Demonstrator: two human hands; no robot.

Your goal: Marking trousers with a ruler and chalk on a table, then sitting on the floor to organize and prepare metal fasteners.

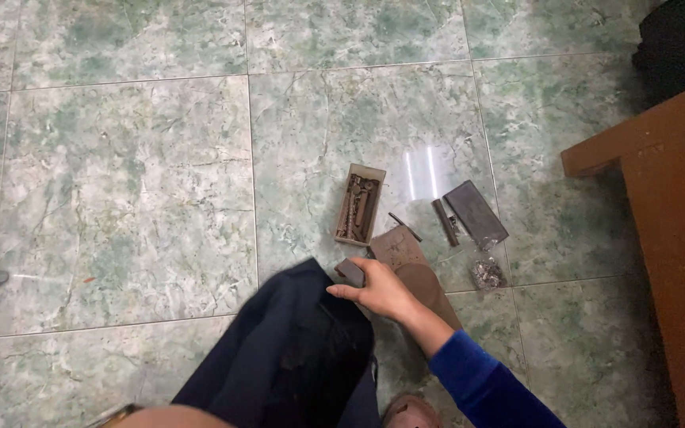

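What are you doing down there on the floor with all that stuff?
A person is bent over a green tiled floor. Their right hand, in a blue sleeve, grips a small dark block at the mouth of a dark bag. The left hand is out of view. Just beyond lie a small open box of rusty metal parts, a brown flat piece, a dark flat case, a short dark bar and a little clear bag of small bits. A wooden cabinet stands at the right.
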